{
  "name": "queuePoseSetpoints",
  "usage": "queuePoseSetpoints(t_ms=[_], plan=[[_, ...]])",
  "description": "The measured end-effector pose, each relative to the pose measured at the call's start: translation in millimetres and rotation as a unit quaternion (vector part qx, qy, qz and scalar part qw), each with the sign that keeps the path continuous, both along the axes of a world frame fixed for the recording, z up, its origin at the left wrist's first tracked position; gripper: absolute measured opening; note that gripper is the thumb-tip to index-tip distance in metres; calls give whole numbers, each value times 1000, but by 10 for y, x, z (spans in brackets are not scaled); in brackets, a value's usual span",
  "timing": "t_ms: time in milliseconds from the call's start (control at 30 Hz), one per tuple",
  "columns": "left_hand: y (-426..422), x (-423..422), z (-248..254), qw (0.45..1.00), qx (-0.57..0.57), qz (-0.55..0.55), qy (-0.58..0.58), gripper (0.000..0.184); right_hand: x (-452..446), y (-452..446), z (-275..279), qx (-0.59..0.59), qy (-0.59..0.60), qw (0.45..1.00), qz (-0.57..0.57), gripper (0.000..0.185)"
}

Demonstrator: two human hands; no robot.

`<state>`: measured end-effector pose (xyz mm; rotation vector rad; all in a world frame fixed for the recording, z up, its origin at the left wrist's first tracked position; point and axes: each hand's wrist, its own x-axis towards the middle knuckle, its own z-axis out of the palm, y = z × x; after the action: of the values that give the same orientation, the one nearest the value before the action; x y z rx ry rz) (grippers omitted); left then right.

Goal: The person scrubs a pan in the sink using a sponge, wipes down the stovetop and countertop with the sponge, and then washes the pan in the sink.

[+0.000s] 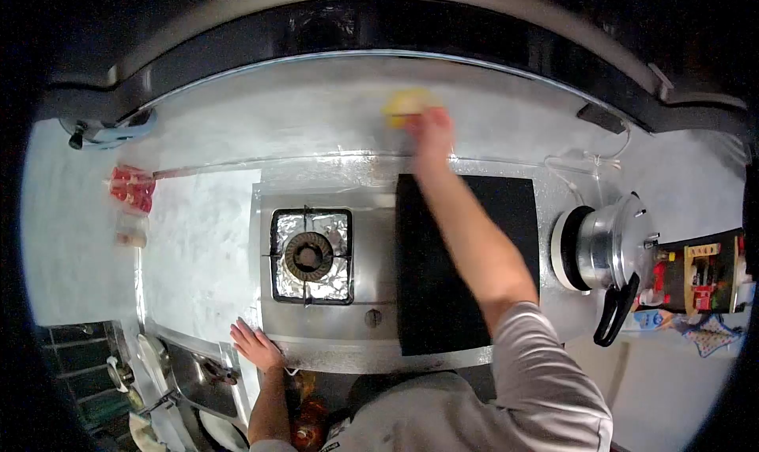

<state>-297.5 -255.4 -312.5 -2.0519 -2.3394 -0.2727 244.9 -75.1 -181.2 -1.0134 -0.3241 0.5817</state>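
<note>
My right hand (434,134) is stretched up to the wall behind the stove, its fingers pressed on a yellow cloth or sponge (407,104) that is blurred by motion. That arm crosses over a black panel (466,270) on the steel stove top (375,254). My left hand (255,346) lies with fingers spread on the counter's front edge, left of the stove, holding nothing. Between the hands is a gas burner (308,256) with a square black grate over foil.
A pressure cooker (613,242) stands at the right on a round base, its black handle (617,310) pointing forward. Red items (133,189) stand at the back left. A sink (207,381) with dishes is at lower left. A dark hood (379,29) overhangs the wall.
</note>
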Motion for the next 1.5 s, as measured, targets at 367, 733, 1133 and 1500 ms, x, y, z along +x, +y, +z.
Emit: queuePoseSetpoints(t_ms=[367,733,1133,1500], plan=[[23,-23,-1,1000,10,-4,-9,54,463,-162,540,-75,-308,938,-139,11],[13,-65,-37,1000,6,4,3,56,-859,557,-179,-207,-408,887,56,15],[51,42,151,999,15,26,-28,59,634,-345,532,-91,-375,901,-198,35],[64,-7,171,998,12,23,-49,63,-1689,1373,1013,-146,-849,505,41,22]])
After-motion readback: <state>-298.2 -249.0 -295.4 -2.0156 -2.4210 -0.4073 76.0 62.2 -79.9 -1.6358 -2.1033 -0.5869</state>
